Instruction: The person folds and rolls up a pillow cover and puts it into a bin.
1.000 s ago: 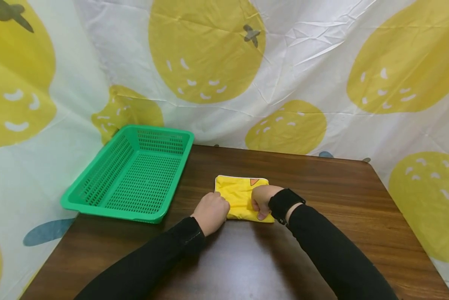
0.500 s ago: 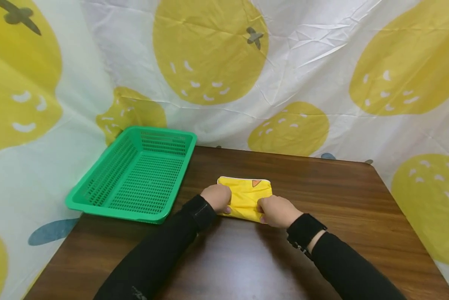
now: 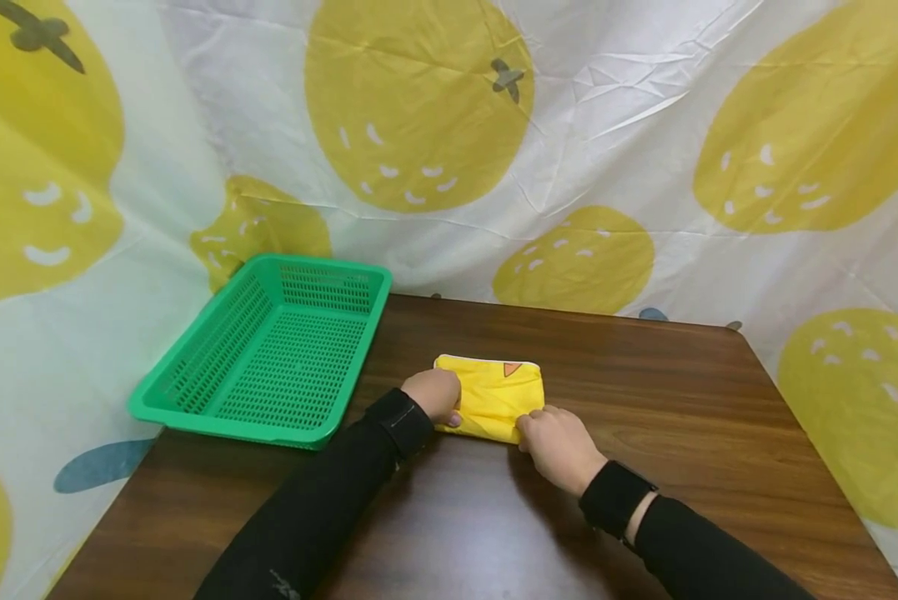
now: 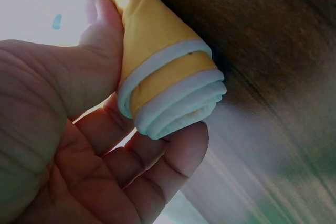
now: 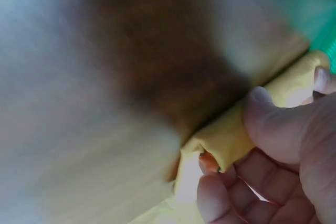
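A folded yellow cloth (image 3: pixel 494 396) with white edging and an orange triangle lies mid-table. At its left side my left hand (image 3: pixel 432 394) grips it. Up close in the left wrist view, the thumb presses on the yellow cloth (image 4: pixel 157 30) and the fingers curl beneath; the end shows several rolled layers with white edging (image 4: pixel 178 98). My right hand (image 3: pixel 561 442) pinches the near right corner. In the right wrist view its thumb (image 5: pixel 261 111) lies on the cloth's folded near edge (image 5: pixel 226 137), with fingers curled on the other side.
A green plastic basket (image 3: pixel 379 292) with slotted walls stands on the table's left, beyond my left forearm. The brown wooden table (image 3: pixel 659 375) extends to the right. A white curtain (image 3: pixel 418 242) with yellow fruit prints hangs behind the table and at its sides.
My left hand has moved forward onto the cloth's left side. My right hand has drawn back from over the cloth to its near right corner. The basket stays put.
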Motion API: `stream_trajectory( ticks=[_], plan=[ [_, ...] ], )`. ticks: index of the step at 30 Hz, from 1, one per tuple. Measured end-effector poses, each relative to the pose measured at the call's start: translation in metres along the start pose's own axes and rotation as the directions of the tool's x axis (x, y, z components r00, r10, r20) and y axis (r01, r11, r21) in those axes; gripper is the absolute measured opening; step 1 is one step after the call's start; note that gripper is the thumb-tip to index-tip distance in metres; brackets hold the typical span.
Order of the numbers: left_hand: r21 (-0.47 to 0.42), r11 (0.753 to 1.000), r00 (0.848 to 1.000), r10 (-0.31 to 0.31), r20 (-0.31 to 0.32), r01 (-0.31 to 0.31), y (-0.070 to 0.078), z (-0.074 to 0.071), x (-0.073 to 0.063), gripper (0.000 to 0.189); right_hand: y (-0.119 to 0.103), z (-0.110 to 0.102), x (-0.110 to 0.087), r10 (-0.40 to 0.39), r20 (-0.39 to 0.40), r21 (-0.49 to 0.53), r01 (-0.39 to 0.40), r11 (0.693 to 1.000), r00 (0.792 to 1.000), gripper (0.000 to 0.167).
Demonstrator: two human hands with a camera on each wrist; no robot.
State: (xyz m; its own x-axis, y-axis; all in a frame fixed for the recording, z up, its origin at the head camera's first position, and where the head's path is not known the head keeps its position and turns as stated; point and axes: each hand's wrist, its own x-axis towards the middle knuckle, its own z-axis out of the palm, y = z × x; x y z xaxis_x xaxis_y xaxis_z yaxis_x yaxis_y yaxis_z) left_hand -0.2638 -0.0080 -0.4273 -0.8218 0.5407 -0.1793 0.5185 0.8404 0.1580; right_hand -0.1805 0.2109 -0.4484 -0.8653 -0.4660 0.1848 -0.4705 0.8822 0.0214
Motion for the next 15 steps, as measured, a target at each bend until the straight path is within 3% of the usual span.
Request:
stream_trajectory(
  ticks=[4,9,12,15],
  plan=[
    [0.005,1.0,1.0,0.007,-0.01,-0.006,0.0,0.002,0.0,0.041,0.001,-0.005,0.007,0.007,0.059,0.002,-0.007,1.0,0.998,0.02],
    [-0.029,1.0,1.0,0.0,0.002,0.0,0.002,-0.001,-0.001,0.039,0.011,-0.01,0.022,0.015,0.203,0.065,-0.029,0.997,0.979,0.015],
    [-0.028,1.0,1.0,-0.012,0.017,0.012,0.003,-0.003,-0.002,0.035,0.022,-0.014,0.036,-0.01,0.32,0.136,-0.035,0.99,0.947,0.011],
    [-0.02,1.0,1.0,-0.019,0.02,0.019,0.004,-0.002,-0.002,0.03,0.034,-0.018,0.05,-0.048,0.45,0.226,-0.062,0.972,0.892,0.015]
  ],
)
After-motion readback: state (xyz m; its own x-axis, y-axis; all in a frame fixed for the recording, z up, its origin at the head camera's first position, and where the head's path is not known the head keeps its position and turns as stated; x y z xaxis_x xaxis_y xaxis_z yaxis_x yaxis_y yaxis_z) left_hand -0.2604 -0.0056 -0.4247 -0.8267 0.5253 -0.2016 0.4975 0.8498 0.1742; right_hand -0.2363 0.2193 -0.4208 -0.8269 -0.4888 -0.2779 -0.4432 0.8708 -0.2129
